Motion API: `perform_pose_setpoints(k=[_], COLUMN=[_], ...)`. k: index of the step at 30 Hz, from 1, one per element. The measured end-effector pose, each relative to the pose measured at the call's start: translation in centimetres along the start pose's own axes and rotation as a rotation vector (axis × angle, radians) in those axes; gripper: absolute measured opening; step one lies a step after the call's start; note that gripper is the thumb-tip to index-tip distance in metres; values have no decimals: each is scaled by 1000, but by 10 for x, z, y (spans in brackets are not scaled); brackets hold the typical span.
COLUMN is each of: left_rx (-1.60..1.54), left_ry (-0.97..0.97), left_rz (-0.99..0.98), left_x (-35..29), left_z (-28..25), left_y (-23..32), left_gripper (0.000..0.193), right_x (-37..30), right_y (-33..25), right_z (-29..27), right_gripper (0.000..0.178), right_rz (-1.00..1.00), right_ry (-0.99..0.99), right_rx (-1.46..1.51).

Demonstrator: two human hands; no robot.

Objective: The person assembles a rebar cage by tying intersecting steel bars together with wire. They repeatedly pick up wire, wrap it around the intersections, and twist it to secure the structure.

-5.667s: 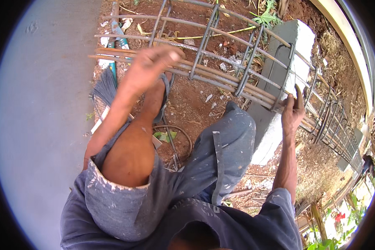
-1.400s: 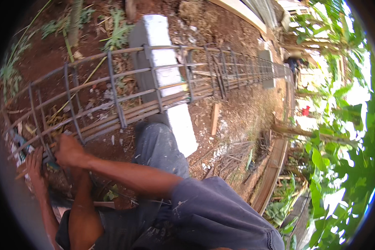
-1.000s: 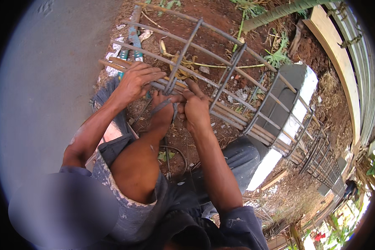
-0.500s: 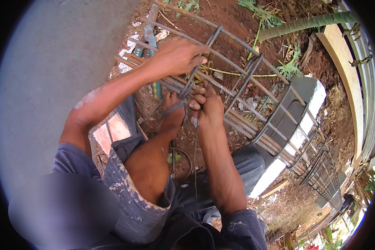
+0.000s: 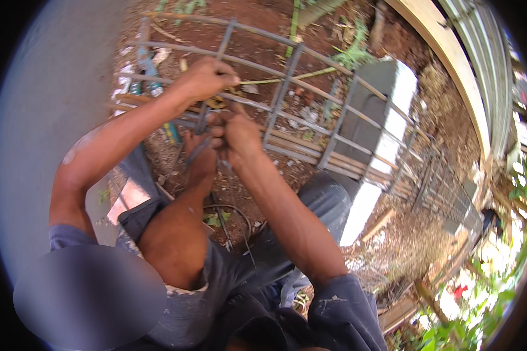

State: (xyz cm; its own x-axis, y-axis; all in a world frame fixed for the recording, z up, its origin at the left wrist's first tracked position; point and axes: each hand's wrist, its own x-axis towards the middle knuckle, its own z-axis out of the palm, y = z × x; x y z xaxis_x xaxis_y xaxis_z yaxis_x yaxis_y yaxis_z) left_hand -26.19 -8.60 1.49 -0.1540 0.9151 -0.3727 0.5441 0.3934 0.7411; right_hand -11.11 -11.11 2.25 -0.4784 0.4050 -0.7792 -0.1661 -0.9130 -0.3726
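A long cage of steel reinforcing bars with square stirrups runs from the upper left toward the right. My left hand is over its bars near the left end, fingers curled and thumb against fingertip. Whatever they pinch, if anything, is too small to make out. Just below and right of it, my right hand is closed beside a stirrup and the lower bars. A thin wire hangs from its fingers toward my lap. My bare foot, in a strapped sandal, is just under the cage's near side.
Teal-handled tools lie under the cage's left end. A bundle of thin wires and a pinkish board lie by my leg. A grey-and-white block supports the cage. Boards and corrugated sheets stand at the far right.
The view has shifted, so the whole scene sits further left. Both hands stay at the same stirrup, the right one still with the wire.
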Motion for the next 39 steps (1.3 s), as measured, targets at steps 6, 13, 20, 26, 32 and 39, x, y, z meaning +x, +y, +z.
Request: perform_pose_setpoints(k=[6,13,20,26,32,39], left_rx=[113,84,84,25,43,-21], left_ry=[47,168,168,73,102,69], left_rz=[-87,15,125,118,158,144], left_x=[-7,-11,-16,-14,-15,-15], left_z=[-9,-14,-21,-24,-23,-27], left_y=[1,-16,-20,-10,-15,-17], left_gripper=[37,39,38,42,41,40], right_x=[-24,-13,-1,0,0,-5], right_y=[15,-6,6,1,1,-2], right_z=[-20,-2,-3,-8,-12,-4], right_gripper=[53,49,43,45,44,42], right_rz=[-318,-221,-331,-377,-424,-377], right_ry=[40,-48,-36,-31,-20,-53], right_rx=[-499,-476,-638,-820,-881,-774])
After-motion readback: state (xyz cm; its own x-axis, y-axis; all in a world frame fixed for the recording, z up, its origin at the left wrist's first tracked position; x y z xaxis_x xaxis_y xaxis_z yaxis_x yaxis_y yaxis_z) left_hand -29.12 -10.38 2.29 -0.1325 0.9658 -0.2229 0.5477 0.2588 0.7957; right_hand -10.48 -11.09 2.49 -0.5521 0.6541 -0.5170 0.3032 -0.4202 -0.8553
